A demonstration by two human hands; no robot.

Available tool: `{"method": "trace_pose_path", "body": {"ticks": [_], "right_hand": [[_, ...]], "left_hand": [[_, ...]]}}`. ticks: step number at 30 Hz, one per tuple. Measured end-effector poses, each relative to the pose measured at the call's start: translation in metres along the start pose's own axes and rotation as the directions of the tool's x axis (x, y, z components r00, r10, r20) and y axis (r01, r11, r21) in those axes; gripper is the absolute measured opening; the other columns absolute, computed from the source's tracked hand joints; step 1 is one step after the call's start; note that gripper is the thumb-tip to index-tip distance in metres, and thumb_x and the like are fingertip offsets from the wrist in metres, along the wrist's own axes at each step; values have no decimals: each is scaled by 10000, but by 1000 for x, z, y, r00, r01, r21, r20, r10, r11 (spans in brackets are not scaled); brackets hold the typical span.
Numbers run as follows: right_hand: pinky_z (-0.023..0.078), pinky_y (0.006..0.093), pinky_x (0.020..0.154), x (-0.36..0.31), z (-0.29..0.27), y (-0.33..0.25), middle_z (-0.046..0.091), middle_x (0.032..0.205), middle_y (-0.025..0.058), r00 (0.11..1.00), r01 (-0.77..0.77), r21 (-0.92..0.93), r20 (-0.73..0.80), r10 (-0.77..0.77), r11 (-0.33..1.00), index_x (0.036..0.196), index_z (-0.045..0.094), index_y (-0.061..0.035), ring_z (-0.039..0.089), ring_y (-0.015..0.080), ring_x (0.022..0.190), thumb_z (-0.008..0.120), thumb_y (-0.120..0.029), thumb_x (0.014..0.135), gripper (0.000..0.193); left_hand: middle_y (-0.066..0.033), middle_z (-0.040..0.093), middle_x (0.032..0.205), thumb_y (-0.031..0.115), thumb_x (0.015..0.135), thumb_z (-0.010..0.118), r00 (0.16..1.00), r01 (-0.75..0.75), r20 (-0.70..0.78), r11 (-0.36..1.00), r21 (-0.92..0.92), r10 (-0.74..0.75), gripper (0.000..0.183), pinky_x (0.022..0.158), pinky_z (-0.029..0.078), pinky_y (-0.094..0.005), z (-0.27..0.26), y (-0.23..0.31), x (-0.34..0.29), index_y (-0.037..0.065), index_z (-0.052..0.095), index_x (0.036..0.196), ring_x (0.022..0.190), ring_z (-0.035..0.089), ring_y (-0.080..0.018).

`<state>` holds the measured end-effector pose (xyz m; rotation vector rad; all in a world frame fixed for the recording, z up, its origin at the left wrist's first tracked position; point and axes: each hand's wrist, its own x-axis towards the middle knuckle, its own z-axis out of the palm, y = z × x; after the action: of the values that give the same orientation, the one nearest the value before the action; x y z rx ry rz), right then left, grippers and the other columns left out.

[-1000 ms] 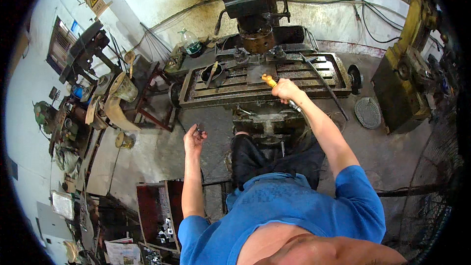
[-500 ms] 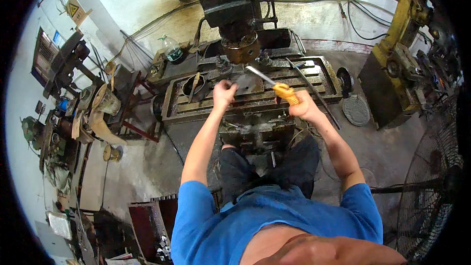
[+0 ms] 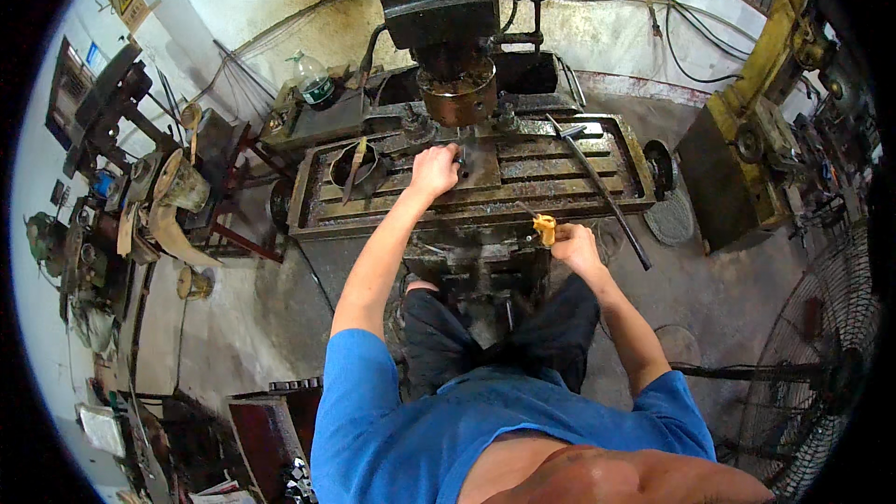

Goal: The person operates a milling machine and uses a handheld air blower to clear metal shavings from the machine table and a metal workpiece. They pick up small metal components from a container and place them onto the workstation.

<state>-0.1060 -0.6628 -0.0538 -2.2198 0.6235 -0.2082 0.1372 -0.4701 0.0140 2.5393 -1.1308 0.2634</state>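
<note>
My left hand (image 3: 435, 171) reaches over the slotted machine table (image 3: 551, 191), just below the round brown cutter head (image 3: 459, 98). Its fingers are curled together by a small dark thing, too unclear to name. My right hand (image 3: 576, 247) is closed on a yellow-handled tool (image 3: 544, 229) in front of the table's near edge. The tool's slim blade points up and left, seen nearly edge-on. A dark bowl (image 3: 350, 185) with a brush-like wooden stick (image 3: 355, 168) across it stands on the table, left of my left hand.
A long metal bar (image 3: 602, 191) lies slantwise over the table's right end and sticks out past its front edge. Metal chips litter the table slots. A clear bottle (image 3: 313, 84) stands behind at left. A caged fan (image 3: 812, 364) is at my right, a yellow machine (image 3: 733, 149) beyond it.
My right hand has lowered and drawn back toward me, taking the yellow-handled tool off the work area. My left hand has moved forward and right, closer under the cutter head.
</note>
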Motion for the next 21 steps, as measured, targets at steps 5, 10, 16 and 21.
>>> {"method": "trace_pose_path", "body": {"ticks": [5,10,16,21], "right_hand": [[487,334,728,-15,-18,-5,634,844,197,989,147,70,-1,-147,987,1025,579,36,624,316,801,573,-188,555,521],[485,303,706,-24,-62,-20,647,869,162,984,179,102,-33,-176,979,1095,547,28,632,222,762,587,-143,561,562],[433,295,827,10,-179,-111,610,988,109,831,468,-106,-286,-478,877,1009,572,31,568,172,928,473,17,539,480],[244,470,1040,52,-338,-244,475,1194,221,244,968,227,-775,-582,104,1211,409,62,431,349,1152,466,-147,790,474]], "left_hand": [[-170,621,797,169,716,584,999,-14,-49,1000,10,14,262,696,473,-439,15,1,22,96,598,967,771,598,-338],[-170,623,793,183,708,594,986,122,-114,992,11,-120,229,666,482,-433,24,9,30,61,604,901,754,609,-327],[-166,627,811,270,651,670,909,379,-150,920,-94,-390,283,687,491,-416,26,-4,32,31,618,793,763,614,-324],[-180,624,868,332,644,691,922,368,-53,910,-194,-384,385,726,481,-411,27,-3,49,2,617,827,850,595,-325]]}}
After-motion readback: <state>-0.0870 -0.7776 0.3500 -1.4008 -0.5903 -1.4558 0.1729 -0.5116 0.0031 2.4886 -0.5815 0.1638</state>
